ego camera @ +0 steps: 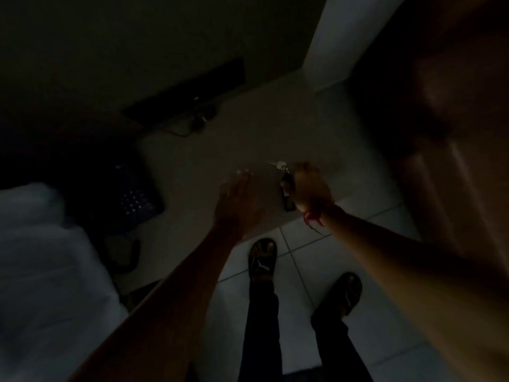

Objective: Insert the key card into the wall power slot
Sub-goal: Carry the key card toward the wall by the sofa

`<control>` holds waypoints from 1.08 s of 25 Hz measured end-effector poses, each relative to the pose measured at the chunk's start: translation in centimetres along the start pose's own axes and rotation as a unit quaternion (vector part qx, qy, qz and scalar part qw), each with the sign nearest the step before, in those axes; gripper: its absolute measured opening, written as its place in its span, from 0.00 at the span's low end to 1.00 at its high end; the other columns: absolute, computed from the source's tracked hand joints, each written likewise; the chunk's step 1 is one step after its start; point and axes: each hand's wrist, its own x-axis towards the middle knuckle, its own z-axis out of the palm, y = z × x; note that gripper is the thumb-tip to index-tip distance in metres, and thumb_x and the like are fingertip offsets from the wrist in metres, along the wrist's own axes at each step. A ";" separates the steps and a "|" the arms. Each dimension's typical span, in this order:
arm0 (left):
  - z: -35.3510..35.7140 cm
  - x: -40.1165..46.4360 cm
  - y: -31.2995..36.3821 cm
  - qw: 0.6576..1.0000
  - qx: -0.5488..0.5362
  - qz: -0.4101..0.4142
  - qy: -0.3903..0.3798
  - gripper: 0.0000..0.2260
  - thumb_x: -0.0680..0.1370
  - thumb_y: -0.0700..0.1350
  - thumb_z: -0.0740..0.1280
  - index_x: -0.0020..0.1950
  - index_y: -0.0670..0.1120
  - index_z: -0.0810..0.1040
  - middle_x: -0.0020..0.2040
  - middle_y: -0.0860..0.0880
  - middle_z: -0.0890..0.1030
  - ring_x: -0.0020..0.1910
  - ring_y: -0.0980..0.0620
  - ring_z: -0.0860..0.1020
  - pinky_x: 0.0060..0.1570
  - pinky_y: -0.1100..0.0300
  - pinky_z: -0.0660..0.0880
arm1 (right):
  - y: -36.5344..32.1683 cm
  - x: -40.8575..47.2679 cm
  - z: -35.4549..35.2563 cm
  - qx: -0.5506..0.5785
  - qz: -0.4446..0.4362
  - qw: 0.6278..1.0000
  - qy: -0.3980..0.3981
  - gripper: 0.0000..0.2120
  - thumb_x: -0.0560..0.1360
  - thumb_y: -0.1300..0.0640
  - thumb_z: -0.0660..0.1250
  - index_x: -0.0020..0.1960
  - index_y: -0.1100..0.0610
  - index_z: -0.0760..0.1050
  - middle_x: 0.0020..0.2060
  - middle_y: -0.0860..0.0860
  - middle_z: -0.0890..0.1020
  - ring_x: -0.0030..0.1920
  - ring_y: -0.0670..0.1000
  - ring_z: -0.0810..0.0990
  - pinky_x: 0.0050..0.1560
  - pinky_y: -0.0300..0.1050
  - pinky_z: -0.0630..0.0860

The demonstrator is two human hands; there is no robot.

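Above the pale tiled floor (pixel 316 271), both bare forearms reached forward in a very dim room. The right hand (pixel 311 188) was closed in a fist around a dark, flat tag-like item, here called the key card (pixel 287 194), which hung below the fist beside the thumb side. A small metal key (pixel 278 164) projected from the top of the same fist, pointing up and left, apparently joined to the card by a ring. A red string bracelet (pixel 312 216) circled the right wrist.

The left hand (pixel 239 199) was spread flat, palm down, fingers extended and slightly apart, holding nothing. It sat just left of the right hand, apart from the card and key.

The wall power slot could not be made out; the lighting was too low to identify it.

Below the arms, two feet in dark slide sandals (pixel 261 260) stood on the tiles, with dark trousers above. A white bedding mass (pixel 41 257) filled the lower left. A long dark panel (pixel 187 92) stood against the wall at upper centre, with a cable (pixel 181 130) trailing beneath it. A brown wooden surface (pixel 454 119) occupied the right edge.
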 end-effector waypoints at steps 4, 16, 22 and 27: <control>2.1 2.0 -0.4 0.999 -0.017 0.011 0.035 0.40 0.81 0.57 0.63 0.84 0.44 0.44 0.84 0.45 0.45 0.84 0.44 0.44 0.81 0.41 0.49 | 0.1 2.9 2.1 -0.013 0.013 0.996 0.086 0.19 0.76 0.53 0.64 0.61 0.65 0.69 0.58 0.65 0.76 0.58 0.65 0.74 0.58 0.58 0.74; -5.2 2.3 5.3 0.999 0.026 0.041 0.015 0.39 0.82 0.56 0.62 0.83 0.43 0.44 0.84 0.44 0.45 0.84 0.44 0.46 0.81 0.42 0.49 | 1.9 0.5 -5.1 0.300 0.112 0.943 0.087 0.06 0.71 0.63 0.72 0.39 0.58 0.75 0.39 0.59 0.82 0.45 0.59 0.82 0.44 0.56 0.81; -18.3 0.8 13.4 0.990 0.027 0.102 0.094 0.39 0.81 0.55 0.63 0.83 0.43 0.46 0.84 0.44 0.45 0.84 0.46 0.45 0.80 0.44 0.47 | 1.7 -3.9 -21.9 0.262 0.044 0.946 0.187 0.04 0.71 0.61 0.71 0.38 0.60 0.78 0.36 0.57 0.84 0.37 0.54 0.80 0.38 0.52 0.78; -34.3 -3.3 21.6 0.964 0.061 0.190 0.177 0.39 0.82 0.58 0.61 0.83 0.43 0.45 0.84 0.43 0.47 0.84 0.46 0.46 0.80 0.43 0.47 | 0.8 -9.5 -40.6 0.249 0.031 0.925 0.286 0.04 0.69 0.62 0.73 0.43 0.55 0.83 0.42 0.53 0.87 0.43 0.52 0.84 0.45 0.44 0.78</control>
